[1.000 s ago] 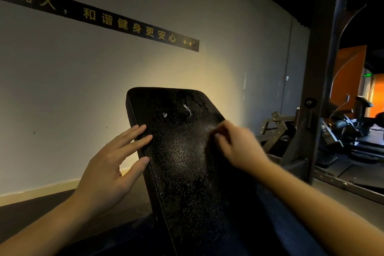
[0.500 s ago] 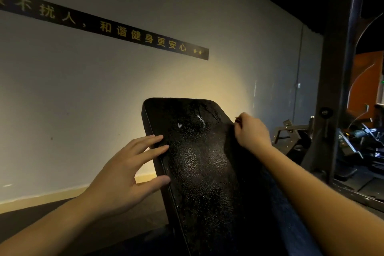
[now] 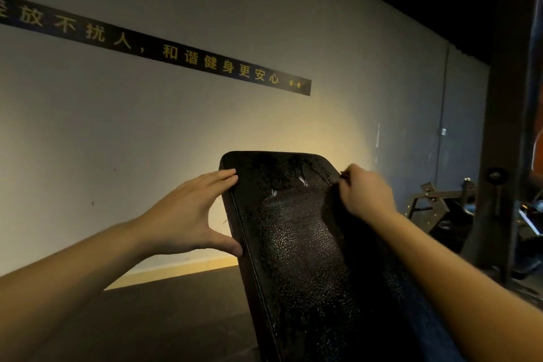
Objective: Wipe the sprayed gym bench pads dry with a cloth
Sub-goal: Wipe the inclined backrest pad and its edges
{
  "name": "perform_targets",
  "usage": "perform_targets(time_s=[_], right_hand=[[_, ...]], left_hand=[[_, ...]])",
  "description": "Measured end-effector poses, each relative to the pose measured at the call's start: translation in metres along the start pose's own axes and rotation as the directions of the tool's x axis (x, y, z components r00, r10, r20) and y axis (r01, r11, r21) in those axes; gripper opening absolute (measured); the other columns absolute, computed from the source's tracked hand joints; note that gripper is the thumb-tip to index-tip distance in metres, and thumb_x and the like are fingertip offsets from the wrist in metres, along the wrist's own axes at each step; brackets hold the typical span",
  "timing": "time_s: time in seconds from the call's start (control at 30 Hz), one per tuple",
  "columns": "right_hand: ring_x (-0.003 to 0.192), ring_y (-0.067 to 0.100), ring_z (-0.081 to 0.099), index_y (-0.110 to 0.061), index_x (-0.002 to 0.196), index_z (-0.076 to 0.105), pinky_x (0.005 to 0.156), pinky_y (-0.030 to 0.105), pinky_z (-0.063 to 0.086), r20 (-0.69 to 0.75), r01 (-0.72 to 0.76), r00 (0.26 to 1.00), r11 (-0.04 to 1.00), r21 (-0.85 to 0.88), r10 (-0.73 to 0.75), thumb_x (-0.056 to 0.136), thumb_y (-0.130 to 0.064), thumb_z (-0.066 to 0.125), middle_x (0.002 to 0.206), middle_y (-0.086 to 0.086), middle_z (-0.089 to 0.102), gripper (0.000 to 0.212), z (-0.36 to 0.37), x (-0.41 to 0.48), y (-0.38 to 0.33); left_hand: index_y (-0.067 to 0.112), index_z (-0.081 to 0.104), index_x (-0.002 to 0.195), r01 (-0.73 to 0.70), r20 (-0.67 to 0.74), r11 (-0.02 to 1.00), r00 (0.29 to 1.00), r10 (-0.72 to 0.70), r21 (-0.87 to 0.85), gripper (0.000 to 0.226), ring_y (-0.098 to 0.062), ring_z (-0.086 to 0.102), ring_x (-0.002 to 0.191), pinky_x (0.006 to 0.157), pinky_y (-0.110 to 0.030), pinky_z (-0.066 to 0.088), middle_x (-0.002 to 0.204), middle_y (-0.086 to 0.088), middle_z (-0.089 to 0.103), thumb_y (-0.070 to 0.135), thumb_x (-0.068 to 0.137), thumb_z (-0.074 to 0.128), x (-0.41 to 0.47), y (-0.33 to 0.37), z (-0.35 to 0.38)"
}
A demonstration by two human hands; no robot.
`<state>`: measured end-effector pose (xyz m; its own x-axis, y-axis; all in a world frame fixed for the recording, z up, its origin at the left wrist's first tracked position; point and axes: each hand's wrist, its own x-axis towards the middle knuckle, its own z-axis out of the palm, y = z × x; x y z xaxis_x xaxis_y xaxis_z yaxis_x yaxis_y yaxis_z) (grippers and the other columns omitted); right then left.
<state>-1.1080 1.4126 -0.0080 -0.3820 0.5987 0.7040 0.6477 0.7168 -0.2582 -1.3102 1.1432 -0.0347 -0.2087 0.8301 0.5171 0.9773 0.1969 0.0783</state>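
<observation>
While the left hand (image 3: 188,214) braces open-fingered on the bench pad's (image 3: 293,244) 9 o'clock edge in the head view, the right hand (image 3: 364,191) bunches the dark cloth (image 3: 408,291) at 1 o'clock. The risk is that the glinting mid-pad droplets get skipped. Both hands have climbed since a second ago.

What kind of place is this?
Most likely a gym: an inclined black bench pad up front, a steel rack upright at right, and a wall banner ending in a dumbbell icon.
</observation>
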Motion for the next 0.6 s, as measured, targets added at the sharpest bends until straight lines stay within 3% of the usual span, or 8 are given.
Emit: perform_targets(time_s=[0.1, 0.23, 0.3, 0.4, 0.47, 0.53, 0.6], right_hand=[[0.104, 0.039, 0.065, -0.015, 0.121, 0.059, 0.084, 0.044, 0.053, -0.025, 0.152, 0.988, 0.977, 0.152, -0.15, 0.099, -0.033, 0.05, 0.113, 0.016, 0.071, 0.029, 0.005, -0.021, -0.072], [0.095, 0.033, 0.065, -0.022, 0.124, 0.055, 0.077, 0.042, 0.052, 0.009, 0.501, 0.862, 0.855, 0.137, -0.507, 0.101, -0.036, 0.047, 0.107, 0.006, 0.071, 0.028, -0.007, -0.077, -0.125], [0.095, 0.034, 0.065, -0.024, 0.121, 0.056, 0.078, 0.042, 0.053, 0.006, 0.452, 0.89, 0.886, 0.102, -0.455, 0.1, -0.037, 0.046, 0.106, 0.006, 0.071, 0.027, -0.006, -0.073, -0.099], [0.096, 0.038, 0.064, -0.017, 0.115, 0.058, 0.077, 0.041, 0.052, 0.007, 0.12, 0.993, 0.993, 0.001, -0.12, 0.099, -0.034, 0.048, 0.106, 0.016, 0.071, 0.026, -0.001, -0.024, -0.032], [0.098, 0.039, 0.063, -0.01, 0.111, 0.059, 0.077, 0.041, 0.05, 0.004, -0.04, 0.999, 0.999, 0.002, 0.04, 0.099, -0.031, 0.049, 0.108, 0.019, 0.07, 0.026, -0.002, 0.003, -0.011], [0.102, 0.039, 0.063, -0.01, 0.112, 0.061, 0.081, 0.041, 0.051, -0.018, -0.01, 1.0, 0.996, 0.088, 0.011, 0.098, -0.031, 0.049, 0.112, 0.019, 0.07, 0.028, 0.001, 0.006, -0.036], [0.104, 0.037, 0.065, -0.016, 0.116, 0.062, 0.085, 0.042, 0.054, -0.02, 0.121, 0.993, 0.975, 0.185, -0.12, 0.097, -0.034, 0.049, 0.112, 0.015, 0.071, 0.029, 0.004, -0.016, -0.086]], left_hand=[[0.044, 0.012, 0.16, 0.002, -0.021, 1.0, 1.0, -0.002, -0.016, 0.137, 0.005, 0.005, 0.149, 0.122, -0.028, 0.011, 0.161, 0.034, -0.001, 0.103, 0.045, 0.057, 0.001, 0.001, 0.003], [0.049, 0.019, 0.157, 0.031, -0.012, 0.999, 0.999, -0.032, -0.029, 0.129, 0.0, 0.012, 0.151, 0.124, -0.036, 0.017, 0.158, 0.035, 0.008, 0.104, 0.046, 0.051, 0.003, 0.001, -0.006], [0.048, 0.022, 0.156, 0.022, -0.015, 1.0, 1.0, -0.022, -0.009, 0.126, 0.0, 0.014, 0.151, 0.123, -0.035, 0.017, 0.153, 0.037, 0.01, 0.104, 0.046, 0.048, 0.005, 0.001, -0.01], [0.047, 0.025, 0.156, 0.008, -0.025, 1.0, 1.0, -0.008, 0.006, 0.127, 0.001, 0.015, 0.15, 0.122, -0.034, 0.019, 0.155, 0.037, 0.011, 0.105, 0.046, 0.048, 0.006, 0.0, -0.009], [0.046, 0.026, 0.156, 0.014, -0.017, 1.0, 1.0, -0.014, -0.003, 0.127, 0.001, 0.016, 0.15, 0.121, -0.033, 0.02, 0.157, 0.035, 0.013, 0.105, 0.046, 0.049, 0.007, 0.0, -0.009], [0.046, 0.027, 0.156, 0.024, -0.016, 1.0, 1.0, -0.024, -0.006, 0.129, 0.001, 0.017, 0.149, 0.12, -0.032, 0.022, 0.158, 0.034, 0.015, 0.105, 0.044, 0.049, 0.008, 0.0, -0.011], [0.047, 0.027, 0.155, 0.03, -0.024, 1.0, 0.999, -0.03, -0.001, 0.129, -0.001, 0.019, 0.15, 0.12, -0.034, 0.025, 0.16, 0.032, 0.017, 0.105, 0.043, 0.048, 0.008, 0.002, -0.011]])
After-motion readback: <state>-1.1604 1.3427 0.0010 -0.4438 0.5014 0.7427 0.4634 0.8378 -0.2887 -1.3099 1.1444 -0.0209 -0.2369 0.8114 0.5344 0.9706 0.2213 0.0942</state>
